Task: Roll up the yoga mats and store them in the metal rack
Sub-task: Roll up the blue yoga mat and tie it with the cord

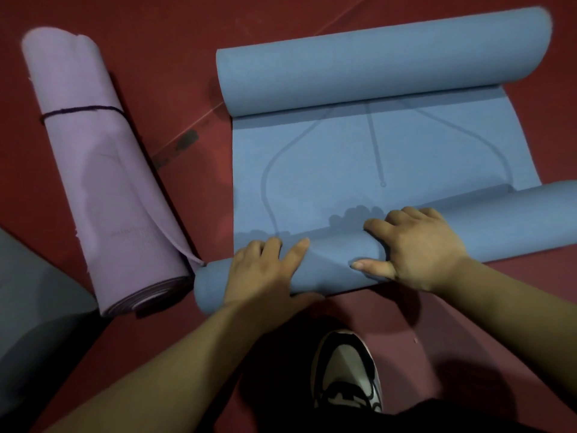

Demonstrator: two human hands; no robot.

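Note:
A blue yoga mat (337, 157) lies on the red floor, rolled at both ends with a flat stretch between. The near roll (505, 220) runs across the frame in front of me. My left hand (265, 270) lies over its left part, fingers spread along the top. My right hand (418, 245) presses on its middle, fingers draped over the roll and thumb pointing left. The far roll (374, 60) is thick and lies at the top. A purple mat (96, 170), rolled and tied with a dark string, lies to the left, its loose flap touching the blue roll's end.
A grey object (34, 314) fills the lower left corner. My black-and-white shoe (346, 370) stands on the red floor (175, 42) just behind the near roll. No metal rack is in view.

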